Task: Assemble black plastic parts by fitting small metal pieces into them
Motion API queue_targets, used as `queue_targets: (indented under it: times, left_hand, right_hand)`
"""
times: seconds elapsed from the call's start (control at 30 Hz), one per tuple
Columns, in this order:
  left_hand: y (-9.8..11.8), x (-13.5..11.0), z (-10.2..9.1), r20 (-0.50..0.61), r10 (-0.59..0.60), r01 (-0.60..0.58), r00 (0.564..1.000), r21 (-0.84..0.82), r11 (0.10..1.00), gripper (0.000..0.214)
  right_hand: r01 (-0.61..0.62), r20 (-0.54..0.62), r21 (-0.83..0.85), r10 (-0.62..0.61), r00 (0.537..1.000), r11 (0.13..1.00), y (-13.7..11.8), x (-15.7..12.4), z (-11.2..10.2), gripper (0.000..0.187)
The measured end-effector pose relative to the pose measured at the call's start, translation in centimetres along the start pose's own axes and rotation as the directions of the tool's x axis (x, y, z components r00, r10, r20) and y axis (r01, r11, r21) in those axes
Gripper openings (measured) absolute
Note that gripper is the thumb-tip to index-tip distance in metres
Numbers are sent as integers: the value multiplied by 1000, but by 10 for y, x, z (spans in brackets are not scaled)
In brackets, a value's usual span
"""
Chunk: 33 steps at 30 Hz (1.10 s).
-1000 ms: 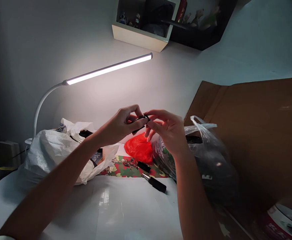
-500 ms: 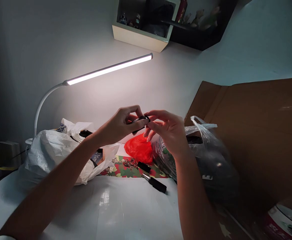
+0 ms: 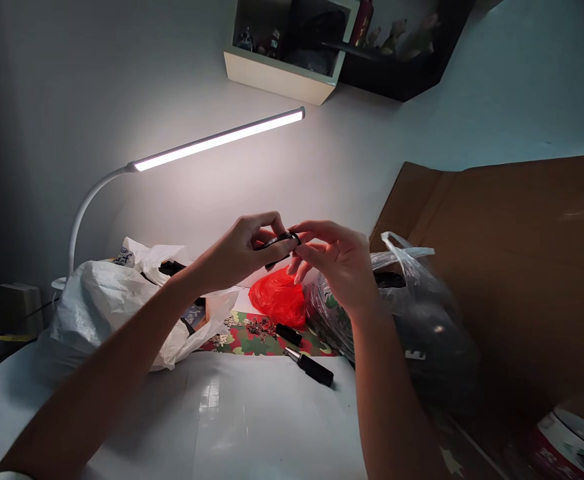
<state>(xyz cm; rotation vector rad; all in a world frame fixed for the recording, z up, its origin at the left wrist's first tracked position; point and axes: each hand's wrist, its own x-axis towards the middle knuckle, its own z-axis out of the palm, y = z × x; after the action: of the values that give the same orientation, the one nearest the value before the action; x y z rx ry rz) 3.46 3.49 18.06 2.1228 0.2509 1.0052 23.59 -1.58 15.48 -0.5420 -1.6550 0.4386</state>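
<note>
Between thumb and fingers, my left hand (image 3: 245, 250) pinches a small, dark, band-like piece (image 3: 283, 238), raised above the table. The fingertips of my right hand (image 3: 339, 260) close on the piece's right end; fingers cover much of it, so its exact kind is unclear. Below the hands lies a black-handled tool with a pointed metal tip (image 3: 313, 369), its black cap (image 3: 289, 334) just behind it. A heap of small metal bits (image 3: 260, 327) rests beside the cap on a camouflage-patterned sheet (image 3: 242, 343).
A white plastic bag (image 3: 102, 293) with dark contents stands left, a red bag (image 3: 278, 297) at the back, and a clear bag (image 3: 437, 333) to the right. A lit desk lamp (image 3: 222, 139) reaches over. A large cardboard sheet (image 3: 517, 267) stands at right; a wall shelf (image 3: 279, 77) hangs above.
</note>
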Motion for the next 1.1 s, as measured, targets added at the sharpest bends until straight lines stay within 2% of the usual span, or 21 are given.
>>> queue_targets:
  times: [0.4, 0.6, 0.93, 1.1]
  left_hand:
    - [5, -2, 1, -65, 22, -17, 998, 76, 997, 22]
    - [6, -4, 5, -167, 64, -43, 984, 127, 991, 27]
    - [5, -7, -3, -65, 98, -78, 993, 259, 963, 34]
    - [7, -8, -7, 34, 53, -59, 998, 211, 976, 31]
  right_hand:
    - [-33, -9, -1, 33, 999, 999, -5, 0, 1, 21]
    - [-63, -5, -3, 63, 998, 998, -4, -1, -1, 24]
    - [-140, 48, 31, 139, 989, 990, -1, -1, -6, 29]
    - [-202, 141, 37, 195, 971, 979, -2, -2, -7, 37]
